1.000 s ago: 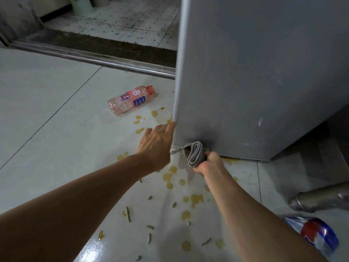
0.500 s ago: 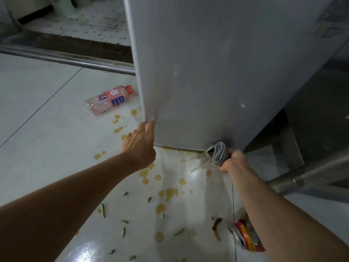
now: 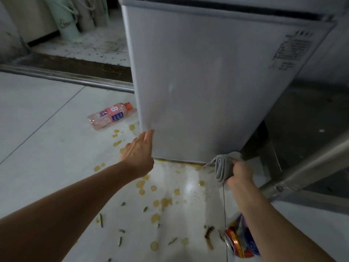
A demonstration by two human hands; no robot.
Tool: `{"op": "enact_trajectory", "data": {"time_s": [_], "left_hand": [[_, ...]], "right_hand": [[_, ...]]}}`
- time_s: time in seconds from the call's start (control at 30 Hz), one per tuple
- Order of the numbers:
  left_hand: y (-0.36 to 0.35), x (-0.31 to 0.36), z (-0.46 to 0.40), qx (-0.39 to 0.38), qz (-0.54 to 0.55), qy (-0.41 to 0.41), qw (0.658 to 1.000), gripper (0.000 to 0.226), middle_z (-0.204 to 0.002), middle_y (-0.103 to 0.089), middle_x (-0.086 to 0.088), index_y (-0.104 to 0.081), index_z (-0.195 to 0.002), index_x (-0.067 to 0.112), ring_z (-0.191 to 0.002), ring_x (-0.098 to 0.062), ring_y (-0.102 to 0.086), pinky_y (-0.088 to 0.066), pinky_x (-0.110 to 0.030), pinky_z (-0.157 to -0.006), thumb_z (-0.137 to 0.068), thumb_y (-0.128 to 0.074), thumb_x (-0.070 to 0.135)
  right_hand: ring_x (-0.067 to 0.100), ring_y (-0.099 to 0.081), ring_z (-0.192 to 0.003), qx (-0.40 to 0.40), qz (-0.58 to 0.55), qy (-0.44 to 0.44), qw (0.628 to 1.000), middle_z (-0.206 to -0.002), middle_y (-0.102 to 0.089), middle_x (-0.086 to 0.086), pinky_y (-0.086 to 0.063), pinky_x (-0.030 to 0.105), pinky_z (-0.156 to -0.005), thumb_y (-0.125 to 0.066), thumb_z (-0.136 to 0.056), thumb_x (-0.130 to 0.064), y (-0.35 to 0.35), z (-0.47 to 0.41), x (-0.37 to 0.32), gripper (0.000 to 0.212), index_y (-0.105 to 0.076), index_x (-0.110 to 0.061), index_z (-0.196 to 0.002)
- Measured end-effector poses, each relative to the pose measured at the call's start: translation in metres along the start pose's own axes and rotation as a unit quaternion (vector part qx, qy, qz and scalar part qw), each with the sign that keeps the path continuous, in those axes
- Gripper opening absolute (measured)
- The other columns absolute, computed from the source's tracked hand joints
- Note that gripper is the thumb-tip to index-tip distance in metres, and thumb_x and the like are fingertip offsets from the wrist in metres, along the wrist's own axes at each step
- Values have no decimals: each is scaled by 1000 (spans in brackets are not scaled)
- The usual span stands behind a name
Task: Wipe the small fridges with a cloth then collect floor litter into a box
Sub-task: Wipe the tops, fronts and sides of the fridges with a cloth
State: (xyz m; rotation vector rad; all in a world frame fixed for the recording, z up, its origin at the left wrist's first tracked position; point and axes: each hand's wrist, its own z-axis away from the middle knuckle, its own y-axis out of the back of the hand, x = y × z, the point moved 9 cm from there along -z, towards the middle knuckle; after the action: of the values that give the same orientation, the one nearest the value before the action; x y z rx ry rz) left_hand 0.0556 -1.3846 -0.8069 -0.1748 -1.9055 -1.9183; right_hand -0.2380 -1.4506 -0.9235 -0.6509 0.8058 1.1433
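Here, in the head view, the small grey fridge (image 3: 204, 87) stands on the pale tiled floor (image 3: 43, 140) and fills the upper middle of the picture, with a printed label near its edge at about 2 o'clock. The left hand (image 3: 138, 150) reaches forward with its fingers straight, and the fingertips touch the lower left corner of the fridge. The right hand (image 3: 238, 173) is at about 4 o'clock from that corner; its fingers are curled around a folded grey cloth (image 3: 221, 168), which is held against the lower right corner of the fridge, just above the floor. A clear plastic bottle (image 3: 110, 116) with an orange cap lies on its side on the floor at about 9 o'clock from the fridge's lower left corner, just beside the fridge. A red and blue drink can (image 3: 240, 241) lies on the floor at about 5 o'clock in the picture, partly hidden under the right forearm. Yellowish spill spots (image 3: 164, 202) are scattered over the tiles between the two arms and toward the bottle, and small green scraps (image 3: 101, 220) lie among them near 6 and 7 o'clock. A metal pipe (image 3: 306, 167) runs slanting at about 3 o'clock, to the right of the cloth. A metal door rail (image 3: 62, 78) crosses the floor at about 10 o'clock.
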Motion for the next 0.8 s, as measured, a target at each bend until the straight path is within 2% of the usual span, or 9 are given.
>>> {"op": "enact_trajectory", "data": {"time_s": [0.03, 0.1, 0.23, 0.37, 0.5, 0.6, 0.8], "left_hand": [[4, 1, 2, 2, 1, 0, 1000, 84, -147, -35, -7, -14, -146, 20, -131, -27, -39, -35, -40, -106, -78, -60, 2], [13, 4, 8, 1, 3, -2, 1000, 84, -146, -36, -6, -14, -146, 20, -131, -27, -40, -35, -41, -106, -78, -62, 4], [35, 10, 19, -4, -7, -13, 1000, 79, -144, -38, -6, -17, -142, 20, -127, -26, -43, -36, -40, -105, -79, -63, 11], [58, 13, 26, -5, -7, -19, 1000, 81, -146, -37, -7, -15, -144, 19, -128, -28, -43, -36, -41, -104, -80, -63, 15], [80, 13, 32, -17, -6, -28, 999, 82, -149, -34, -6, -12, -146, 18, -130, -28, -41, -36, -40, -105, -81, -61, 17], [100, 14, 35, -25, -2, -25, 999, 82, -149, -34, -6, -12, -146, 18, -130, -27, -42, -37, -41, -106, -81, -62, 18], [159, 23, 44, -44, 29, 2, 999, 74, -147, -38, -3, -21, -142, 21, -130, -26, -42, -37, -42, -106, -81, -62, 15]], "right_hand": [[40, -54, -114, 17, -13, 7, 1000, -126, -53, 25, -41, 50, -103, -42, -94, -4, 3, 11, -8, 31, -53, -1, -122], [38, -50, -120, 3, 5, 17, 1000, -129, -52, 22, -39, 48, -105, -46, -93, -4, -4, 27, -17, 36, -50, -4, -129], [28, -57, -105, -68, 166, 123, 976, -115, -61, 14, -45, 40, -99, -56, -88, 1, -39, 83, -45, 31, -58, -12, -116], [22, -60, -97, -95, 205, 194, 955, -105, -64, 8, -49, 36, -94, -59, -85, 3, -63, 128, -80, 30, -60, -14, -110], [18, -61, -93, -126, 201, 204, 950, -100, -63, 2, -51, 33, -89, -59, -85, 2, -83, 159, -98, 29, -58, -22, -102], [21, -62, -94, -126, 189, 208, 951, -99, -64, 3, -51, 34, -87, -60, -84, 4, -93, 176, -112, 30, -58, -22, -100], [14, -63, -93, -138, 231, 182, 946, -99, -65, -4, -53, 31, -87, -65, -82, -1, -113, 221, -148, 33, -59, -33, -91]]}}
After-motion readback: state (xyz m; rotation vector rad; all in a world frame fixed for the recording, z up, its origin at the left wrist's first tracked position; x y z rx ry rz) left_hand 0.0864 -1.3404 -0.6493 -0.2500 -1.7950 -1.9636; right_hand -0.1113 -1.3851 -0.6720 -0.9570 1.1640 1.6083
